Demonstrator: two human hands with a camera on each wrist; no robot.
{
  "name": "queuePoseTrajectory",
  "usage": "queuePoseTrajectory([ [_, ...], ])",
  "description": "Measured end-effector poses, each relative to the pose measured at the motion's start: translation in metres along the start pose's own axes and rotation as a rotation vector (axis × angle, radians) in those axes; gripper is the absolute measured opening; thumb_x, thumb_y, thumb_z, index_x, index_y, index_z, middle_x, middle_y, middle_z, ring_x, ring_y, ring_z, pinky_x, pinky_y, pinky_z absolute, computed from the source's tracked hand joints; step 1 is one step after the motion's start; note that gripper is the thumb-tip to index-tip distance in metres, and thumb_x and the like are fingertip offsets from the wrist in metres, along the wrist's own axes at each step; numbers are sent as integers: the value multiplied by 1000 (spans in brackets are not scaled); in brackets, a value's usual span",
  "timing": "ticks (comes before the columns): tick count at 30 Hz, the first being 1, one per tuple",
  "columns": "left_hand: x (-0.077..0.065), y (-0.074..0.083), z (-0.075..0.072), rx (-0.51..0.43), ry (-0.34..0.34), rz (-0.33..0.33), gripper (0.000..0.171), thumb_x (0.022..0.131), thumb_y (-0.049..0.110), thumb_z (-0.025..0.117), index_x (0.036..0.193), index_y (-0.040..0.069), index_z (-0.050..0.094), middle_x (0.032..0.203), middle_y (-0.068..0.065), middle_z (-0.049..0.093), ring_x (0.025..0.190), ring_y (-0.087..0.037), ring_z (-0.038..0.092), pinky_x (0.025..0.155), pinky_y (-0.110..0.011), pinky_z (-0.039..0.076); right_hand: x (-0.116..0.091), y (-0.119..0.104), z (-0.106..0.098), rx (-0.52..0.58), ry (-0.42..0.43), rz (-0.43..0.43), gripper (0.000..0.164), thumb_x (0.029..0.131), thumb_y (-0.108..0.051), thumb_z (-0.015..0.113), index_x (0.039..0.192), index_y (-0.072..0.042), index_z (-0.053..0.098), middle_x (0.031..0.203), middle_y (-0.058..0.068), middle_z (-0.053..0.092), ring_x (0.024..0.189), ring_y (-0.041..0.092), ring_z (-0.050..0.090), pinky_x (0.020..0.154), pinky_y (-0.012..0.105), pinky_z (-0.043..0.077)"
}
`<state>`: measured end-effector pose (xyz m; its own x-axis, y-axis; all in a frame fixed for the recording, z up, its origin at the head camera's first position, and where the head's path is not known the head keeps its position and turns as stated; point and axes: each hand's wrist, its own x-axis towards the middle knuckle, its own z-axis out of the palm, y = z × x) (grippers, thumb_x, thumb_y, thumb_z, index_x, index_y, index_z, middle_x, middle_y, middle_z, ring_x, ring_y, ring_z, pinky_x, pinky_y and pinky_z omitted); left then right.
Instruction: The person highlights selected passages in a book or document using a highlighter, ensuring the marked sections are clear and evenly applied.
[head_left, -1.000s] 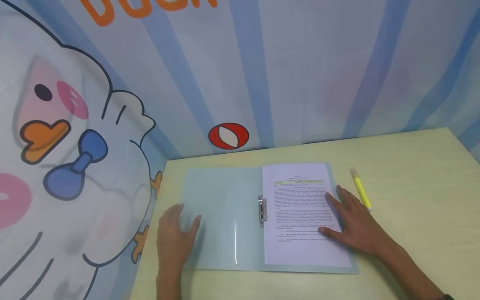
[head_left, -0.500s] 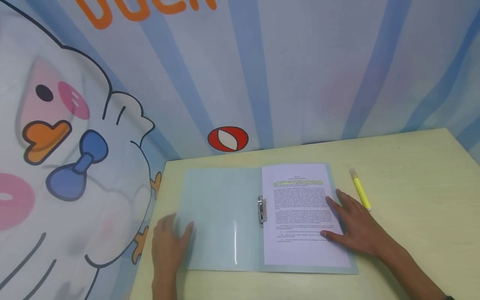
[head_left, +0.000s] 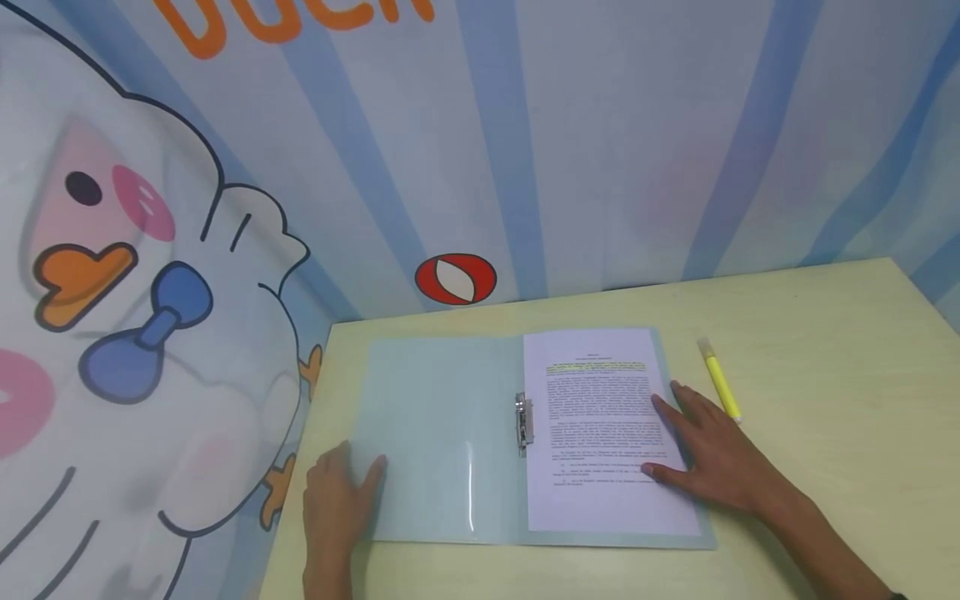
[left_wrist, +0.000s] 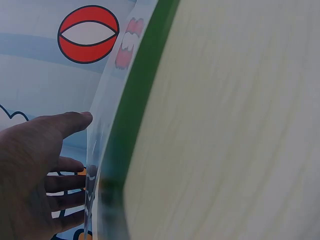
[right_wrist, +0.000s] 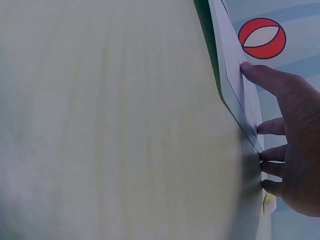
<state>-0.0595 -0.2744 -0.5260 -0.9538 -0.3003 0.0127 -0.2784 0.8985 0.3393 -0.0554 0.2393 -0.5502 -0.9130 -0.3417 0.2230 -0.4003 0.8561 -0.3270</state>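
Note:
A pale blue-green file folder (head_left: 435, 442) lies spread flat on the table, a metal clip (head_left: 522, 423) at its spine. On its right side rests a printed sheet (head_left: 600, 500) with yellow-highlighted lines near the top. My left hand (head_left: 337, 500) is at the folder's left edge, thumb over the cover and fingers along the outer side; the left wrist view shows the fingers extended beside the edge. My right hand (head_left: 712, 458) rests at the right edge, thumb and index fingertip on the sheet, other fingers (right_wrist: 272, 155) spread over the folder's border. Neither hand grips anything.
A yellow highlighter (head_left: 722, 383) lies on the table just beyond my right hand. The light wooden table (head_left: 840, 358) meets a wall (head_left: 600, 167) with a striped cartoon print at its back and left.
My left hand has moved left and toward me, from over the folder's left cover to its edge. The right hand stays nearly where it was; the folder and sheet have not moved.

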Motion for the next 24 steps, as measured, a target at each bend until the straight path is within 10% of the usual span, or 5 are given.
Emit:
queuePoseTrajectory([
  [24, -2, 1, 0, -12, -19, 4, 74, 88, 53, 55, 137, -2, 44, 133, -25, 47, 122, -41, 39, 99, -57, 31, 0, 1, 5, -51, -40, 34, 95, 77, -76, 50, 146, -11, 37, 153, 18, 23, 137, 35, 18, 104, 55, 25],
])
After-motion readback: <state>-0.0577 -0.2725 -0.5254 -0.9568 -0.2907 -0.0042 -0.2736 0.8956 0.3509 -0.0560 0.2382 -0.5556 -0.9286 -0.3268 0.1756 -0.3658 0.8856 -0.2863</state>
